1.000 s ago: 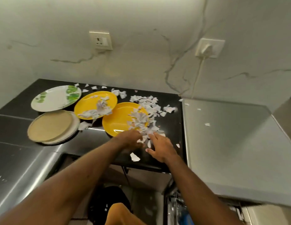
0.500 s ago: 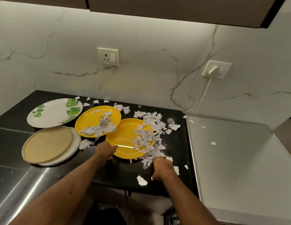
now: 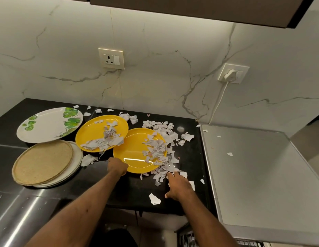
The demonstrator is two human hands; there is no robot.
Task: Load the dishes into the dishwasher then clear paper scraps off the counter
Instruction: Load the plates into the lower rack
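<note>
A leaf-print plate [image 3: 46,125], a mat [image 3: 43,162] on white plates [image 3: 76,160] and a yellow plate [image 3: 91,132] sit on the black counter [image 3: 137,189]. The left hand [image 3: 117,167] grips the nearer yellow plate [image 3: 133,152] by its rim. The right hand [image 3: 178,188] lies flat, fingers straight, touching paper scraps [image 3: 166,138].

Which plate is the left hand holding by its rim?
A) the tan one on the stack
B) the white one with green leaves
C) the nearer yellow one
C: the left hand curls over the near rim of the nearer yellow plate.
</note>
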